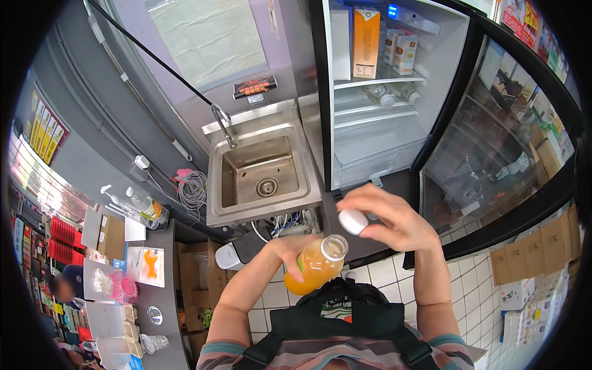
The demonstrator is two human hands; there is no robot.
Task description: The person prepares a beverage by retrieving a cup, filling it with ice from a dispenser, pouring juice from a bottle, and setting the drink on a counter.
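Note:
Tilted in front of my apron is a clear bottle of orange liquid (319, 268), its mouth uncovered and leaning up to the right. My left hand (296, 259) is wrapped around its body. A round white cap (353, 222) is pinched between the thumb and fingers of my right hand (391, 219). The cap is apart from the bottle, just above and to the right of its mouth. Some of the left fingers are hidden behind the bottle.
A steel sink (305, 196) with a tap (224, 125) stands ahead. To its right a fridge (365, 132) has its glass door (490, 138) swung open, with cartons and bottles inside. A counter (162, 277) with plastic cups lies left. Cardboard boxes (532, 249) stand right.

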